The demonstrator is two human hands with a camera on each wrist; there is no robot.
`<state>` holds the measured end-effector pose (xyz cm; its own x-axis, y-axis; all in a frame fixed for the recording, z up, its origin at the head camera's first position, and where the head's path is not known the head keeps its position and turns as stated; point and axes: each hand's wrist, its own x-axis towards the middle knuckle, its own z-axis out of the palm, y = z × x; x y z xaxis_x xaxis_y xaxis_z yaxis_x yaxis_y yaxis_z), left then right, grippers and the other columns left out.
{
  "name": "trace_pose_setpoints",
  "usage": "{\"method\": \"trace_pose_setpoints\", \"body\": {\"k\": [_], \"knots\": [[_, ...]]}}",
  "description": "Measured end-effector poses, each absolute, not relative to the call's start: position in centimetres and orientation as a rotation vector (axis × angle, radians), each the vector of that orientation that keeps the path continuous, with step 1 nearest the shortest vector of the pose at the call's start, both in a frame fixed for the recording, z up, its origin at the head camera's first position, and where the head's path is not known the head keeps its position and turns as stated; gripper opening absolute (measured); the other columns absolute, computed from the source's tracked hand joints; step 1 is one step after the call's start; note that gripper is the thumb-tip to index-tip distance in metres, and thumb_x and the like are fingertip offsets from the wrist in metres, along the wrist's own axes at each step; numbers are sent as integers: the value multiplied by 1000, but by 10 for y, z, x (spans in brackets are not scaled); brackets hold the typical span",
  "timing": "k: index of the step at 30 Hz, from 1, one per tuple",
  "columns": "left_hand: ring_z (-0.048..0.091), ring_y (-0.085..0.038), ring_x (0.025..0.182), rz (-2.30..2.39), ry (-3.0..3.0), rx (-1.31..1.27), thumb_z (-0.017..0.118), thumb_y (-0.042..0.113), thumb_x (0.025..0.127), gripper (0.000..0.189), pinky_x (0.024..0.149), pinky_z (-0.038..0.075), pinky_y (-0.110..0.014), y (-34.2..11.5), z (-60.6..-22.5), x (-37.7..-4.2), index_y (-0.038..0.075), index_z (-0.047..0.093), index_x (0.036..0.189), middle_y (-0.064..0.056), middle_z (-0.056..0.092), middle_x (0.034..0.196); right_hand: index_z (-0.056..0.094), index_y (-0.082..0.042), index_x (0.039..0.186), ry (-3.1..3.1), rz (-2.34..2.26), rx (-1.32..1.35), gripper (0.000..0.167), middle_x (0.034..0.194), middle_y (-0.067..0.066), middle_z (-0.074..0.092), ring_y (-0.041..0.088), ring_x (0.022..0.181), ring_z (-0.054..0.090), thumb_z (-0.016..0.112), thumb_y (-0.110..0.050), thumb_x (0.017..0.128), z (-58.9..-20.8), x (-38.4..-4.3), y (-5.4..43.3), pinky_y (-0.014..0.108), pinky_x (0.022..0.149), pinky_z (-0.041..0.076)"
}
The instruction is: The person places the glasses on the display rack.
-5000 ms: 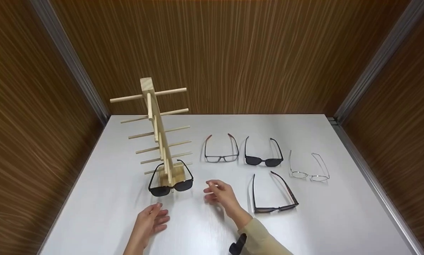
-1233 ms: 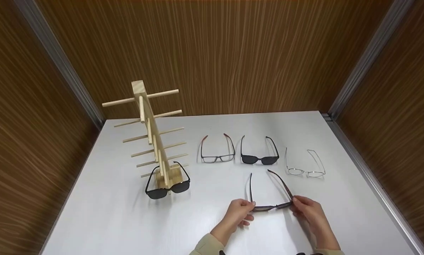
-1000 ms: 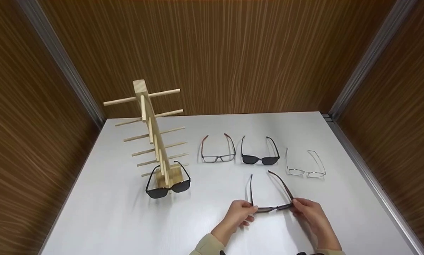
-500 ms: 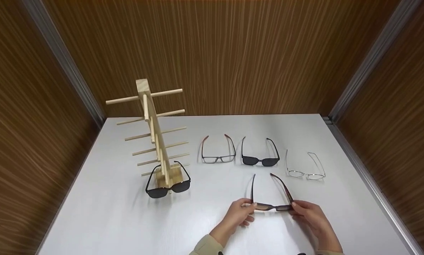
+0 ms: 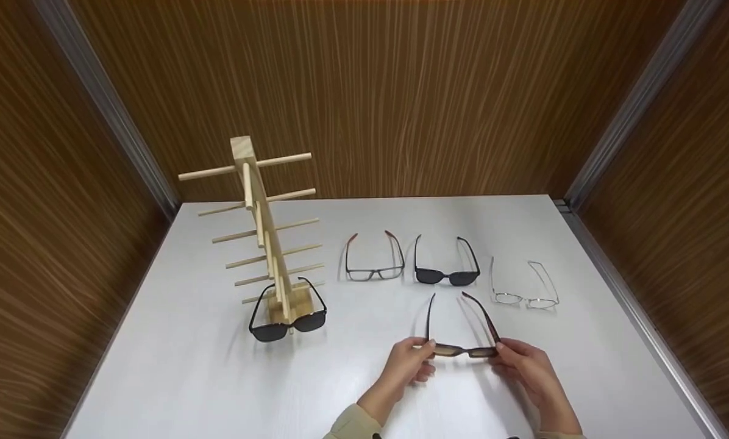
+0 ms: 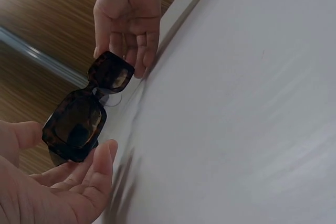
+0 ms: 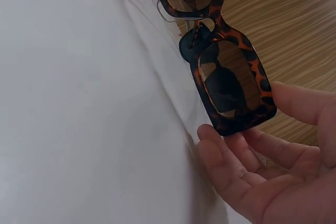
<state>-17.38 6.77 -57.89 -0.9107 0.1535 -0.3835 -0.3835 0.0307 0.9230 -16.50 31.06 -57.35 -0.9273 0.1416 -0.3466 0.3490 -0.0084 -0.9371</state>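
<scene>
Tortoiseshell sunglasses [image 5: 448, 350] with brown lenses are held between both hands near the front of the table, temples pointing away. My left hand [image 5: 405, 364] pinches the left end of the frame between thumb and fingers. At the opposite end, my right hand [image 5: 529, 368] pinches the corner by the hinge. The left wrist view shows the dark front of the sunglasses [image 6: 79, 121] above the white surface. In the right wrist view the mottled rim [image 7: 233, 85] is close, with the right thumb and fingers at its lower end.
A wooden glasses stand [image 5: 261, 207] with several pegs rises at the left; black sunglasses [image 5: 271, 332] hang low on it. On the white table [image 5: 175, 366] lie red-tipped glasses [image 5: 373, 274], other black sunglasses [image 5: 447, 277] and thin-rimmed glasses [image 5: 524, 300]. Wood-patterned walls surround the table.
Five seconds ago the tortoiseshell sunglasses lay untouched and both hands were apart to their left. Now both hands grip them; over the last second their front has tilted, showing more lens.
</scene>
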Motion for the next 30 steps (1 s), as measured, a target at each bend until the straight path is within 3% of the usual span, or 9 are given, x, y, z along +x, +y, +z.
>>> {"method": "trace_pose_setpoints", "body": {"k": [17,30], "knots": [[67,-24,70,2088,1899,-170,66,34,86,38,61,55,-36,38,-569,-176,6,62,111,-11,66,91,40,14,129,2043,-2083,409,55,102,14,63,24,91,64,64,-14,89,-564,-169,290,37,87,49],[66,-19,68,2102,1914,-176,65,35,86,39,60,54,-33,16,-560,-176,6,61,112,-10,67,90,36,16,130,1951,-2118,260,57,104,15,59,25,92,62,63,-13,89,-554,-173,274,36,86,50]]}}
